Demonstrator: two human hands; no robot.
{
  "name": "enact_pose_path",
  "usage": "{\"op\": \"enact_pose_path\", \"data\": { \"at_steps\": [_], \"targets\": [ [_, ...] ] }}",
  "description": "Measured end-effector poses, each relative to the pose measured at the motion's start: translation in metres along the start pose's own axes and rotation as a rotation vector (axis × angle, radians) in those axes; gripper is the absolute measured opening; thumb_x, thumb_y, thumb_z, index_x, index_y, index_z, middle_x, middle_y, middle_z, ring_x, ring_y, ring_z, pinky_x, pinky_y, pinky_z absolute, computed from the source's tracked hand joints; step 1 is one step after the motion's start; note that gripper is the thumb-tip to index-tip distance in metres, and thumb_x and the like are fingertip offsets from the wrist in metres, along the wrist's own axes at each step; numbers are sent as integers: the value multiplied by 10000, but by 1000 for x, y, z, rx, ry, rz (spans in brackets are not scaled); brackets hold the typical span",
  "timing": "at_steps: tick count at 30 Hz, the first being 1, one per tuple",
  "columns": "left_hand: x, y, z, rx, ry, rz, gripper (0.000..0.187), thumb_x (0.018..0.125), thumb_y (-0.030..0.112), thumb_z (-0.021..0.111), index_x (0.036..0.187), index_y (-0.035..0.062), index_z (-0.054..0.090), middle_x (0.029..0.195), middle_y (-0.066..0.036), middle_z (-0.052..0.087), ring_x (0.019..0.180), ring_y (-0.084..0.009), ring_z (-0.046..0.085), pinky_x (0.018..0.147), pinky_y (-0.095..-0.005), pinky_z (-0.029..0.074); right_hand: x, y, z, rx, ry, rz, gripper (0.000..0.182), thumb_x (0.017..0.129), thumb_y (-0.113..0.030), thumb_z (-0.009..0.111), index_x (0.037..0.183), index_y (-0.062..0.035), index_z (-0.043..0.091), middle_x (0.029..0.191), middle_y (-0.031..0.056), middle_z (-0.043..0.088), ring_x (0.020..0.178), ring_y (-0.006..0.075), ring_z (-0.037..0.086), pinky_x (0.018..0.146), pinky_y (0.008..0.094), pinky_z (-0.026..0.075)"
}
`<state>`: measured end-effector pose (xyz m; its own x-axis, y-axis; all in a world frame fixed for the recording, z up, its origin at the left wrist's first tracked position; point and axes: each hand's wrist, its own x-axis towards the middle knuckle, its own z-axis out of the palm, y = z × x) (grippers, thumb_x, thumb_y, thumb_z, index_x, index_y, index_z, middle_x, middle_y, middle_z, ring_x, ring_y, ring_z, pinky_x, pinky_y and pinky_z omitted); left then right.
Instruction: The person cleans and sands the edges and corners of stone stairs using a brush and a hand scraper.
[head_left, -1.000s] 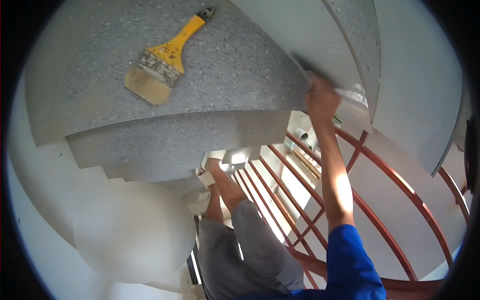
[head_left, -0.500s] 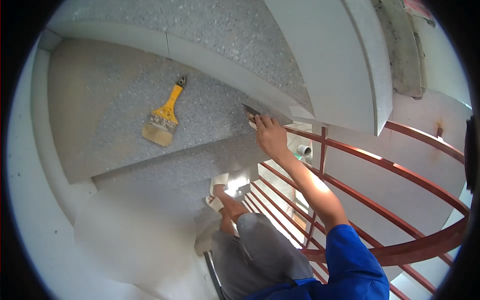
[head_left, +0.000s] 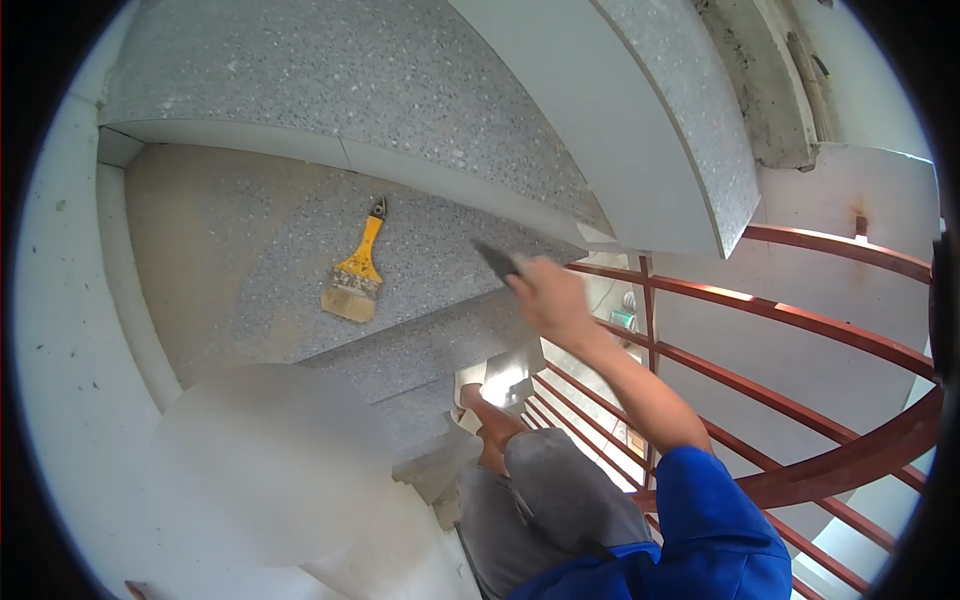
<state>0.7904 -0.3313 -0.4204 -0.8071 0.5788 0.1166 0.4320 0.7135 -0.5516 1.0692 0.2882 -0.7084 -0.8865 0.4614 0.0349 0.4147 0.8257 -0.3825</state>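
The right hand (head_left: 553, 296) has its fingers clenched around a dark scraper (head_left: 496, 260) whose blade juts up-left beyond them over the speckled stair tread (head_left: 440, 240), well apart from the yellow brush (head_left: 357, 272) lying on it.

Dark, blurred scraper (head_left: 497, 262) above speckled step (head_left: 420, 240)

**Speckled stair tread with one brush on it**

Below you runs a curved staircase of grey speckled terrazzo steps (head_left: 250, 260) with pale, smooth risers. On the broad tread in front of you lies a flat paintbrush with a yellow handle and worn tan bristles (head_left: 357, 275). It rests flat, handle pointing up toward the riser of the next step, bristles toward the tread's front edge. The tread's left part looks dustier and browner than its right.
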Motion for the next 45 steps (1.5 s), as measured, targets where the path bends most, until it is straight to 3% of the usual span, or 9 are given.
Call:
{"op": "enact_pose_path", "data": {
  "at_steps": [6, 11, 15, 18, 21, 23, 26, 39, 45],
  "targets": [
    [0, 1, -4, 60, 2, 18, 738, 915, 474, 532, 1361, -89, 364, 1333, -236, 444, 1190, -371, 466, 989, -451, 397, 73, 12, -211, 76, 758, 152, 287, 903, -181, 636, 1097, 29, 611, 854, 73, 648, 764, 111, 556, 698, 260, 458],
    [4, 5, -11, -5, 39, 13, 719, 898, 455, 529, 1341, -95, 392, 1313, -260, 467, 1146, -401, 511, 932, -503, 429, 97, 47, -257, 104, 668, 302, 186, 872, -131, 657, 975, 16, 606, 806, 86, 624, 719, 143, 547, 658, 305, 459],
    [2, 5, -13, 44, 17, 10, 703, 898, 434, 537, 1337, -97, 398, 1327, -267, 459, 1160, -405, 507, 941, -498, 429, 37, 1, -187, -138, 457, -113, 150, 790, 16, 610, 922, -33, 560, 912, 169, 634, 764, 335, 647, 651, 386, 519],
    [1, 5, -12, 20, 79, 52, 706, 901, 437, 541, 1336, -100, 398, 1334, -265, 455, 1184, -404, 495, 950, -496, 425, -6, 21, -115, -1, 259, 145, 166, 779, -33, 611, 935, -19, 556, 788, 175, 612, 690, 307, 630, 599, 397, 491],
    [-2, 5, -12, 42, 42, 34, 712, 904, 438, 544, 1339, -104, 392, 1337, -258, 457, 1205, -401, 482, 954, -500, 425, -30, 43, -69, 716, 328, 748, 146, 814, -18, 600, 955, -9, 565, 823, 137, 622, 740, 235, 642, 683, 372, 527],
    [-5, 4, -9, 35, 64, 52, 713, 902, 439, 541, 1339, -104, 391, 1338, -260, 455, 1203, -403, 482, 953, -504, 424, -33, 44, -40, 1612, 560, 902, 140, 840, -17, 587, 977, 2, 568, 872, 114, 626, 791, 210, 644, 749, 362, 544],
    [-2, 12, -15, 77, 39, 46, 703, 891, 405, 553, 1337, -111, 384, 1331, -270, 454, 1193, -417, 484, 953, -518, 422, -31, 43, -9, 1961, 651, 922, 152, 856, -3, 572, 1006, 22, 564, 978, 103, 621, 863, 222, 644, 845, 381, 540],
    [8, 43, -49, 34, -67, -14, 702, 870, 345, 528, 1318, -167, 357, 1309, -344, 433, 1192, -474, 457, 991, -545, 391, 37, 18, 15, 1572, 1033, 1375, 233, 907, -118, 596, 968, 103, 555, 904, 172, 624, 716, 239, 656, 481, 366, 573],
    [6, 46, -49, 28, -62, -11, 694, 839, 310, 553, 1305, -168, 366, 1305, -344, 435, 1195, -473, 455, 987, -540, 395, 58, 30, 15, 1509, 1117, 1404, 237, 900, -105, 573, 947, 125, 538, 902, 196, 618, 669, 271, 656, 452, 349, 578]
  ]
}}
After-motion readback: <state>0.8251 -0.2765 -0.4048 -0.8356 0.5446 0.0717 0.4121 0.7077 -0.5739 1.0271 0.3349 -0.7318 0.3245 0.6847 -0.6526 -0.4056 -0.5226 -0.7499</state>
